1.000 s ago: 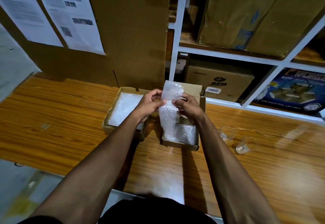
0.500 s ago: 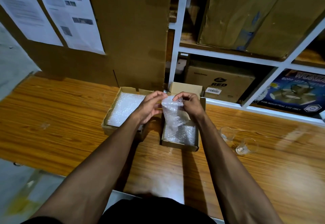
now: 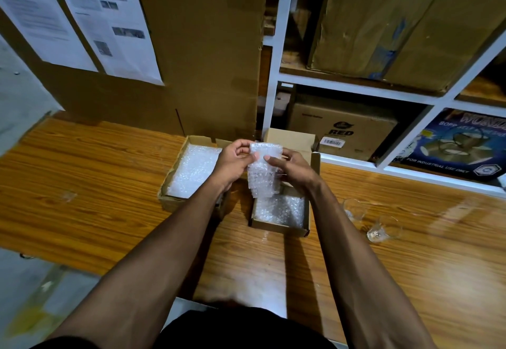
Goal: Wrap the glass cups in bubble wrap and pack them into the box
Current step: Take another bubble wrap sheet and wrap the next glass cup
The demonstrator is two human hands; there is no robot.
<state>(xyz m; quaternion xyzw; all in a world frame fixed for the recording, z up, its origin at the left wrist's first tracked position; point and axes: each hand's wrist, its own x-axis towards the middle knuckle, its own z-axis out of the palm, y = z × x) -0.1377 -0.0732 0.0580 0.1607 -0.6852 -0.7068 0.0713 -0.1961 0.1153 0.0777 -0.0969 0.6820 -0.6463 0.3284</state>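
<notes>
Both grips pinch the top edge of a bubble wrap sheet [image 3: 264,168], left hand [image 3: 232,164] and right hand [image 3: 291,166] holding it up over the small box [image 3: 279,227], seemingly to free one piece; two bare glass cups [image 3: 384,229] wait toward the counter's [image 3: 95,198] right edge.

1. There is only one view, the head camera. It sits on the person's head and looks forward and down along both forearms.
2. The lens is wide-angle: the shelf frame [image 3: 273,47] at the back looks bent and tilted.
3. The camera is near the wooden table [image 3: 82,184]. The left hand [image 3: 232,164] and the right hand [image 3: 293,166] appear close to the middle of the picture, a little above centre.
4. The bottom edge shows the person's dark clothing, so the view starts at the body.
5. The top reaches the cardboard sheet [image 3: 205,47] and the papers [image 3: 109,20] behind the table.
</notes>
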